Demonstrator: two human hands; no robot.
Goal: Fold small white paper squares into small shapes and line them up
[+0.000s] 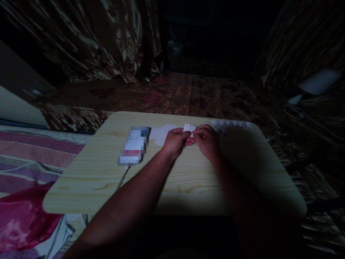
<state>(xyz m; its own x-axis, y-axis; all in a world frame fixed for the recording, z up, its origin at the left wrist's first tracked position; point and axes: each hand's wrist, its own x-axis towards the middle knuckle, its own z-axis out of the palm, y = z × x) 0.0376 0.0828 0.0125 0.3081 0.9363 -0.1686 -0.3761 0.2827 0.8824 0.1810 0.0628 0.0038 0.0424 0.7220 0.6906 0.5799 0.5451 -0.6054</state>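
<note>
A small folded white paper piece (189, 128) is pinched between both hands above the middle of a light wooden table (102, 172). My left hand (175, 141) grips its left side with curled fingers. My right hand (207, 140) grips its right side, fingers closed. More flat white paper sheets (161, 133) lie on the table just left of the hands. A row of several small folded white paper pieces (231, 124) lines the table's far right edge.
A phone-like device (134, 145), blurred, lies left of the hands with a cable (122, 178) running toward the near edge. Striped bedding (29, 154) and red fabric (21, 216) are at left. Patterned carpet (188, 93) and curtains lie beyond; the room is dark.
</note>
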